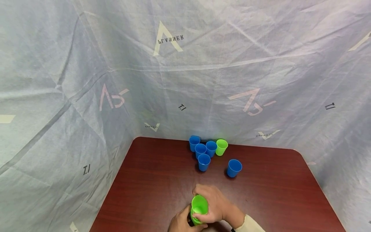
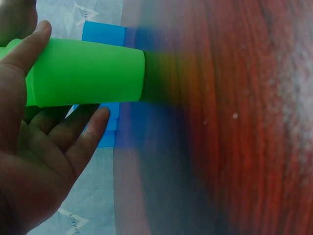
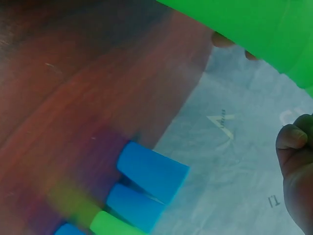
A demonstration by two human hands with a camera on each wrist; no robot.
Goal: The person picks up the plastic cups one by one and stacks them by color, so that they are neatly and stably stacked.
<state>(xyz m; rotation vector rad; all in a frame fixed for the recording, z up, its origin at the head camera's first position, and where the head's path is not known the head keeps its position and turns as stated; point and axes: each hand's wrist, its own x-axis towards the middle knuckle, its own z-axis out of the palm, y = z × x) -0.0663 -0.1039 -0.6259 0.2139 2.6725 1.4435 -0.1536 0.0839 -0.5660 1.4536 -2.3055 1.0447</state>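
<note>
In the head view a stack of green cups [image 1: 195, 221] stands upright between my hands near the table's front. My left hand [image 1: 181, 221] grips its lower part, thumb on one side and fingers on the other. With thumb and fingers on opposite sides, my right hand [image 1: 214, 204] holds the top green cup [image 1: 200, 203] near its rim. The left wrist view shows the smooth green wall [image 2: 93, 73] of the stack across my left palm [image 2: 39, 171]. In the right wrist view, my right hand [image 3: 298, 156] is beside the rim end, with fingertips [image 3: 223, 40] showing behind the cups.
Several blue cups [image 1: 204, 162] stand mouth up in a cluster at the table's back edge. A single green cup [image 1: 221, 147] is at that cluster's right. Another blue cup [image 1: 234, 168] stands apart, nearer me. Printed grey cloth [image 1: 203, 96] hangs around the brown table [image 1: 150, 180].
</note>
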